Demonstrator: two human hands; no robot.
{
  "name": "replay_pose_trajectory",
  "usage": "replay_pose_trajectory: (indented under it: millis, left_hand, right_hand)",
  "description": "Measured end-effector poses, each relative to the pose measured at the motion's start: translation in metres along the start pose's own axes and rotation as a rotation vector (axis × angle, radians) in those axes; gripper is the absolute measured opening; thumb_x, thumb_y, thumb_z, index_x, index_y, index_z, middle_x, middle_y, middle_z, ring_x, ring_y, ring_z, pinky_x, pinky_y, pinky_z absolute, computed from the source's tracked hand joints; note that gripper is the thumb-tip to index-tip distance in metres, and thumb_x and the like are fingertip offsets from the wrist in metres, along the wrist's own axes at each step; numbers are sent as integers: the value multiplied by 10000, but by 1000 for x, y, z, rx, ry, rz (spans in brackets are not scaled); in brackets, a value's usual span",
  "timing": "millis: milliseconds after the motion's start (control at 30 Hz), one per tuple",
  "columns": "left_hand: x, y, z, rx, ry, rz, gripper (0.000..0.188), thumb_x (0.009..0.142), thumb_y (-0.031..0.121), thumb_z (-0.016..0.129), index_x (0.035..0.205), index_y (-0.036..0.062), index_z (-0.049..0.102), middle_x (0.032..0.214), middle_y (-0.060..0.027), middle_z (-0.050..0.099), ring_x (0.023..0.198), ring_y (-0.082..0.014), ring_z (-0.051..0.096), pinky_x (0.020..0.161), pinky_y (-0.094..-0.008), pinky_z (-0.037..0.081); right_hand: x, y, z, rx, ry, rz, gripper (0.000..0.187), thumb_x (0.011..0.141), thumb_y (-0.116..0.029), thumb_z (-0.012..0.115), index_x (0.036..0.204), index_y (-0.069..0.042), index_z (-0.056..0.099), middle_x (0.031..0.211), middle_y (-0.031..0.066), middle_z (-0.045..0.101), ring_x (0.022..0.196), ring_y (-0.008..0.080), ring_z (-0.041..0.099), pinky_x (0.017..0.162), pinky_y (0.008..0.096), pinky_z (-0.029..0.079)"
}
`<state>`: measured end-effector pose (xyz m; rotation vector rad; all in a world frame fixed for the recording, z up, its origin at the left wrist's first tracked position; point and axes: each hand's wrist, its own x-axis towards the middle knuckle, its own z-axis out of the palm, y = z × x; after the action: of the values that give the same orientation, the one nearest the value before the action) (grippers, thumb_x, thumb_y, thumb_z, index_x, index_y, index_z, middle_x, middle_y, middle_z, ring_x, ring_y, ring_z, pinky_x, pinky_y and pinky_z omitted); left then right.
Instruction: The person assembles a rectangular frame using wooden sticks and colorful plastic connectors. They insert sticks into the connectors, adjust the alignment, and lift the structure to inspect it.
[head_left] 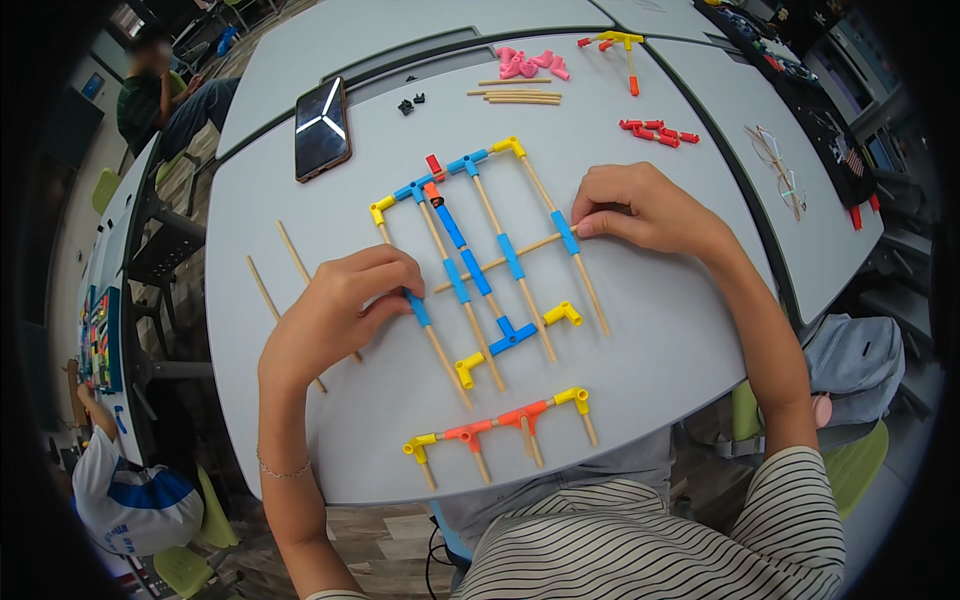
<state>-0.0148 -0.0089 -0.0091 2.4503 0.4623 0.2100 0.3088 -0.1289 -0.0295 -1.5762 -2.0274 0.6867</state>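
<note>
In the head view, a stick frame [510,256] lay on the table [680,350] between the hands. The left hand [350,295] had thumb and fingers pinched on a blue connector [419,311]; the right hand [640,205] pinched a cross stick [540,243] near its outer end. The stick's other end stopped just short of that connector, so a crooked push could miss it. The long sticks [591,295] had free lower ends, and sideways force might splay them.

likely a classroom: joined white tables [655,385], green chairs [866,462].
</note>
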Motion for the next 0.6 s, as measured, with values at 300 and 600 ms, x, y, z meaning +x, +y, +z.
replay_pose_trajectory:
  millis: [300,600]
  left_hand:
    - [-1,-3,-1,-1,9,-6,185,751,-82,725,903,8,671,979,-96,684,865,-223,685,777,-300,584]
    - [0,-3,0,-1,18,5,188,747,-88,724,898,7,666,973,-93,684,863,-221,684,763,-296,583]
  right_hand:
    - [-1,-13,-4,80,13,121,175,804,-158,785,867,-37,676,797,42,653,747,153,591,673,303,476]
    - [-2,4,-5,5,22,-6,121,837,-119,729,854,-12,676,802,75,667,739,199,610,662,306,474]
